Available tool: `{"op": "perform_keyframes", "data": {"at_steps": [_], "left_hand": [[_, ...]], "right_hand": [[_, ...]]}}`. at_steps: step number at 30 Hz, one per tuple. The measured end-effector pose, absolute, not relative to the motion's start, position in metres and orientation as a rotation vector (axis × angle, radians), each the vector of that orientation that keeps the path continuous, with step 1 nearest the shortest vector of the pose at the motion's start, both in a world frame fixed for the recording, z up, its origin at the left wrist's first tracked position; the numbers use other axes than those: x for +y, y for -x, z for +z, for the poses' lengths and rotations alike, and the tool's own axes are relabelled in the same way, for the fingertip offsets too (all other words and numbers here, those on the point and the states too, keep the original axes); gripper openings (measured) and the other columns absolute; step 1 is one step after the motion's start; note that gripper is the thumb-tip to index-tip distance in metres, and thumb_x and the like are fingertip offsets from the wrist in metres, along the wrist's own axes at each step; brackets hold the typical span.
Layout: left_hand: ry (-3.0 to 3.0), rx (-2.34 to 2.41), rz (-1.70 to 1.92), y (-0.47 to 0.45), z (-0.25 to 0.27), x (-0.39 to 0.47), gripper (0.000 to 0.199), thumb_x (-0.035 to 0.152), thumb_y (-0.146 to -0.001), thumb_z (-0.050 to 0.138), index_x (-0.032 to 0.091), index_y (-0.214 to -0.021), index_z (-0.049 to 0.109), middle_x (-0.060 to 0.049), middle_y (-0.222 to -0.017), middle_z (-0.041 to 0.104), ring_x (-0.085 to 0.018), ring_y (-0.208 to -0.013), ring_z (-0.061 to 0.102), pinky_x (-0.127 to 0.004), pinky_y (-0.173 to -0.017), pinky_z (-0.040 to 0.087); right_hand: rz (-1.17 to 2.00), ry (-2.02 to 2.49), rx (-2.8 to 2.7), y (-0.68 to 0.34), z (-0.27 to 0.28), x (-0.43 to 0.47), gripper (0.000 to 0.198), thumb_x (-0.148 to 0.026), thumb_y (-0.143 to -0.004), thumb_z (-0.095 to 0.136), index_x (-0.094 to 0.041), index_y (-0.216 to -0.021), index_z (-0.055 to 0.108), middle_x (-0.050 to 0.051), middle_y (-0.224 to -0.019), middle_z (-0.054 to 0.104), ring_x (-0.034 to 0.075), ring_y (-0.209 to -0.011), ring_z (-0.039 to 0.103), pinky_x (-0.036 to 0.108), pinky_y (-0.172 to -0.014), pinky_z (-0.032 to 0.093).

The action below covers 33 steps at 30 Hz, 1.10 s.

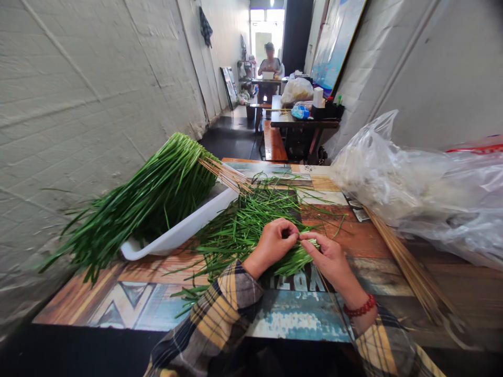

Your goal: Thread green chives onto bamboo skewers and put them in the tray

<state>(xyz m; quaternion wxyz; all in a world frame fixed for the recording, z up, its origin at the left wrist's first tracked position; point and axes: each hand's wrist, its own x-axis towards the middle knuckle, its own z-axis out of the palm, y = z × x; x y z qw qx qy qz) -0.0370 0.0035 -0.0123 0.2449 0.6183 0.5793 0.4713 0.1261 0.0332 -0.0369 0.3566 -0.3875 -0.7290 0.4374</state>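
My left hand (272, 245) is closed in a pinch, thumb against forefinger, over loose green chives (243, 220) spread on the table. What is between those fingertips is too small to make out. Touching its fingertips, my right hand (332, 260) grips a small row of chives by their pale ends (313, 243). From under the right hand a thin stick or cord (337, 303) runs down toward the table's front edge. To the left, a thick stack of chives threaded on bamboo skewers (226, 173) rests across a white tray (184, 225), leaves hanging over its side.
Bare bamboo skewers (404, 267) lie at the right beside clear plastic bags (424, 183). The patterned table (129, 303) stands near a white wall on the left. Farther back are a bench (274, 142), another table with bags (297, 91), and a seated person (270, 64).
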Motion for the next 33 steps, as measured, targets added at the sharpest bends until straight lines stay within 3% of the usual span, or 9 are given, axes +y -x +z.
{"op": "perform_keyframes", "data": {"at_steps": [9,33], "left_hand": [[-1.632,1.544,1.259,0.0374,-0.0114,0.0034,0.011,0.012,-0.073,0.054,0.013,-0.067,0.063,-0.001,-0.067,0.062,-0.010,-0.064,0.054,-0.020,-0.061,0.041],[-1.686,1.503,1.305,0.0382,-0.0096,0.0022,0.012,0.012,-0.074,0.056,0.014,-0.065,0.063,-0.002,-0.068,0.062,-0.012,-0.067,0.054,-0.022,-0.065,0.041]], "right_hand": [[1.086,1.010,-1.918,-0.1270,-0.0346,0.0331,0.026,-0.041,-0.084,0.056,-0.020,-0.093,0.070,0.005,-0.090,0.073,0.022,-0.082,0.066,0.032,-0.073,0.048],[1.102,0.974,-1.928,-0.1268,-0.0408,0.0353,0.025,-0.039,-0.086,0.055,-0.020,-0.095,0.068,0.007,-0.098,0.072,0.023,-0.093,0.065,0.035,-0.082,0.047]]}}
